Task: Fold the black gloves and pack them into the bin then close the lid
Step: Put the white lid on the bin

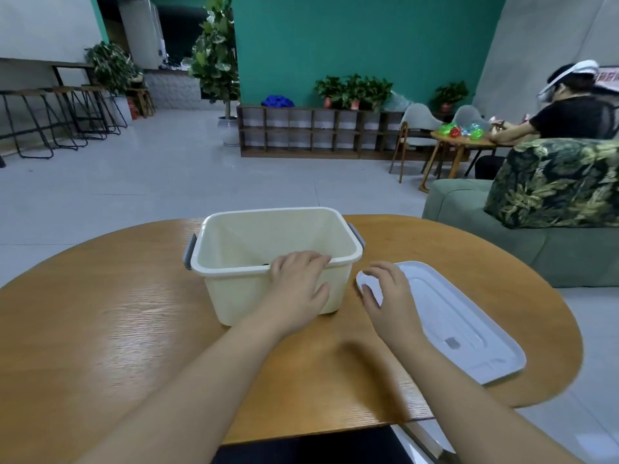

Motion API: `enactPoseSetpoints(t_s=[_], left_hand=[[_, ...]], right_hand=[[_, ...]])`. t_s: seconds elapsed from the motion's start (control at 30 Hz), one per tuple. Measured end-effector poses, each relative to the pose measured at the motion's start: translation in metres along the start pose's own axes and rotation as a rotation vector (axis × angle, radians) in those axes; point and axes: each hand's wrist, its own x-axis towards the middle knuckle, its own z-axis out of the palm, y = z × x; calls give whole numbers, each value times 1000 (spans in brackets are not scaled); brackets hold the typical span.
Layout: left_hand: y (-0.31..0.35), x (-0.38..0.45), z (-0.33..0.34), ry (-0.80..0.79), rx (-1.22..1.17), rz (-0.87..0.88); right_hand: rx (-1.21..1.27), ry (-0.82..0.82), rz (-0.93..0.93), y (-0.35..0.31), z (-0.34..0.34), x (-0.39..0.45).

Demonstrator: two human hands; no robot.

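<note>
A cream plastic bin [234, 289] with grey side latches stands open on the round wooden table [100, 323]. My left hand [298, 283] rests over the bin's near rim, fingers curled on the edge. Only a small dark sliver of the black gloves [265, 263] shows inside, just past the rim beside my fingers. The white lid [462, 329] lies flat on the table to the right of the bin. My right hand [388, 289] grips the lid's near left corner, thumb under the edge.
A green sofa [502, 236] with a leaf-print cushion stands past the table at right. A person sits at a small table farther back on the right. A low shelf with plants lines the green wall. A dark object lies at the table's near edge.
</note>
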Motion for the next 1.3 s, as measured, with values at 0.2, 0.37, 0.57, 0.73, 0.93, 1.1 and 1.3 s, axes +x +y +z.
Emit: enactPoseSetpoints(t_s=[0.2,0.37,0.57,0.73,0.93,1.1,1.3], left_hand=[[-3,2,1,15,-120,-89],[0,1,-5,-7,-147,-106],[-2,10,-22,-62,-204,-126],[-19,39,-50,1,-310,-184],[-49,66,-95,136,-278,-219],[-74,69,-113,288,-229,-148],[-94,64,-124,471,-303,-210]], right_hand=[[-223,-334,490,35,14,-19],[-277,-344,510,37,14,-16],[-333,-76,406,23,-18,20],[-285,-14,177,-7,-49,63],[-120,49,-266,-46,-49,92],[-59,107,-493,-59,-39,111],[-91,251,-364,-64,-24,132]])
